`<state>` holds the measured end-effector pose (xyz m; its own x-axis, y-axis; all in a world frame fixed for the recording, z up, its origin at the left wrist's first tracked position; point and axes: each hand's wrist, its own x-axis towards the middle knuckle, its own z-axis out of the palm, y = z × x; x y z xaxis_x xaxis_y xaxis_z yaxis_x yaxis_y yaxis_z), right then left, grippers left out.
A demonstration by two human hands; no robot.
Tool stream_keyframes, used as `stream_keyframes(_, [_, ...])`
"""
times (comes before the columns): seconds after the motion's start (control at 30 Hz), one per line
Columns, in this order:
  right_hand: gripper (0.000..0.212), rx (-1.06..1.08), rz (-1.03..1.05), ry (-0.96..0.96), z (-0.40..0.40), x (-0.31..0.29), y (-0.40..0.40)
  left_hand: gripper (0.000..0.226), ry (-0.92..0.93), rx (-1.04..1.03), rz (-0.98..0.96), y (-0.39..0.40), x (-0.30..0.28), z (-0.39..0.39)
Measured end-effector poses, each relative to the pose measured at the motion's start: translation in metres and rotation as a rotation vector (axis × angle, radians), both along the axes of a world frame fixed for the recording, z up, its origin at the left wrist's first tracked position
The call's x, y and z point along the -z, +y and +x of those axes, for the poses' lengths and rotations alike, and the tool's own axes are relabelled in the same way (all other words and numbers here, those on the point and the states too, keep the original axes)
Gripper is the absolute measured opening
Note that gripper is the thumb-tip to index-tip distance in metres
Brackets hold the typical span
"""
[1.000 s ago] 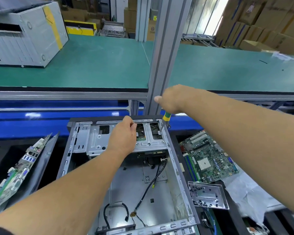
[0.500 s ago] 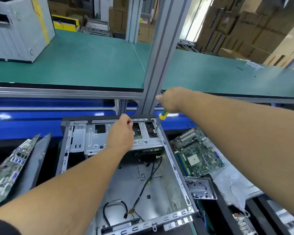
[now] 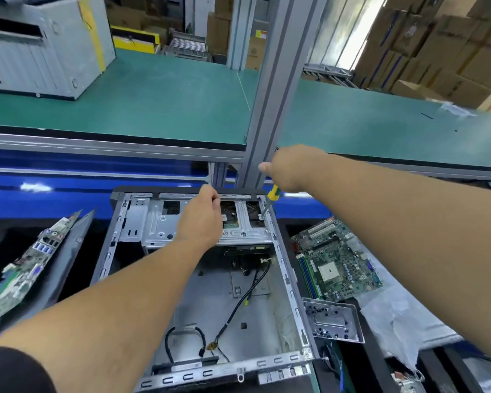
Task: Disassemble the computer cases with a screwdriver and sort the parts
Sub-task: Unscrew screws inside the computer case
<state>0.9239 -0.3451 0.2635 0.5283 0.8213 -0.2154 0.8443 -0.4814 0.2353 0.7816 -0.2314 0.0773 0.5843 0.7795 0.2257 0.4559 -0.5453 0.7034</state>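
Note:
An open grey computer case point(image 3: 291, 282) lies flat in front of me, with black cables point(image 3: 240, 304) loose on its floor. Across its far end sits a silver drive cage point(image 3: 156, 222). My left hand point(image 3: 201, 219) rests on top of that cage, fingers curled over its far edge. My right hand point(image 3: 288, 168) grips a yellow-and-green screwdriver point(image 3: 272, 192), whose shaft points down into the case's far right corner, at the cage's right end. What the tip touches is too small to tell.
A green motherboard point(image 3: 338, 265) lies right of the case, with a small metal tray point(image 3: 333, 320) of screws in front of it. Another circuit board point(image 3: 23, 265) and a panel lean at the left. A vertical aluminium post point(image 3: 270, 89) rises just behind the case. A grey case point(image 3: 43, 43) stands on the green shelf.
My head has shifted a little, so the view moved. Both hands stay where they were on the cage and the screwdriver.

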Motion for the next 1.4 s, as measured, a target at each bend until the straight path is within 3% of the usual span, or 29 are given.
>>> stream_keyframes(0.07, [0.028,-0.096,-0.039,-0.03,0.004,0.0,0.002,0.015,0.014,-0.022,0.005,-0.002,-0.001,0.001])
stream_keyframes(0.13, [0.02,-0.156,0.041,0.085,0.012,0.001,0.002,0.015,0.028,-0.034,0.008,-0.004,-0.001,0.002])
stream_keyframes(0.2, [0.034,-0.225,0.101,0.253,0.022,0.0,0.0,0.014,0.026,-0.041,0.017,-0.004,-0.001,0.003])
stream_keyframes(0.27, [0.038,-0.246,0.054,0.305,0.028,0.0,-0.001,0.014,0.02,-0.052,0.018,-0.004,0.0,0.002])
stream_keyframes(0.33, [0.026,-0.253,0.064,0.279,0.033,0.002,0.0,0.015,0.026,-0.082,0.023,-0.005,0.0,0.002])
stream_keyframes(0.43, [0.033,-0.283,0.014,0.018,0.036,0.005,-0.001,0.016,0.0,-0.122,-0.052,-0.007,-0.004,0.002])
stream_keyframes(0.5, [0.025,-0.317,-0.001,-0.075,0.036,0.008,-0.005,0.015,-0.085,-0.174,-0.195,-0.007,-0.012,0.006])
stream_keyframes(0.57, [0.011,-0.275,0.063,0.04,0.039,0.007,-0.007,0.015,-0.249,-0.219,-0.418,-0.012,-0.024,0.013])
stream_keyframes(0.7, [0.041,-0.204,0.179,0.378,0.035,0.003,-0.013,0.016,-0.635,-0.232,-1.225,-0.036,-0.043,0.036])
stream_keyframes(0.77, [0.044,-0.167,0.204,0.431,0.03,0.004,-0.013,0.015,-0.589,-0.172,-1.393,-0.043,-0.045,0.041])
stream_keyframes(0.8, [0.042,-0.147,0.225,0.444,0.027,0.005,-0.012,0.012,-0.485,-0.121,-1.287,-0.043,-0.044,0.043])
stream_keyframes(0.9, [0.015,-0.153,0.292,0.382,0.022,0.01,-0.006,0.006,0.018,0.115,-0.466,-0.039,-0.032,0.048])
stream_keyframes(0.93, [0.005,-0.168,0.309,0.36,0.021,0.011,-0.005,0.009,0.097,0.198,-0.326,-0.039,-0.029,0.051])
stream_keyframes(1.0, [0.012,-0.226,0.312,0.294,0.022,0.016,-0.004,0.016,0.15,0.299,-0.228,-0.037,-0.023,0.057])
stream_keyframes(1.07, [0.013,-0.272,0.312,0.244,0.024,0.02,-0.003,0.009,0.133,0.301,-0.18,-0.038,-0.018,0.062])
stream_keyframes(1.13, [0.009,-0.243,0.38,0.3,0.028,0.023,-0.004,0.009,0.088,0.281,-0.148,-0.038,-0.011,0.068])
stream_keyframes(1.3, [0.026,-0.11,0.49,0.593,0.034,0.026,-0.01,0.014,0.063,0.249,-0.058,-0.041,-0.001,0.069])
stream_keyframes(1.4, [0.017,-0.081,0.462,0.54,0.027,0.022,-0.009,0.012,0.06,0.246,-0.062,-0.041,-0.004,0.07])
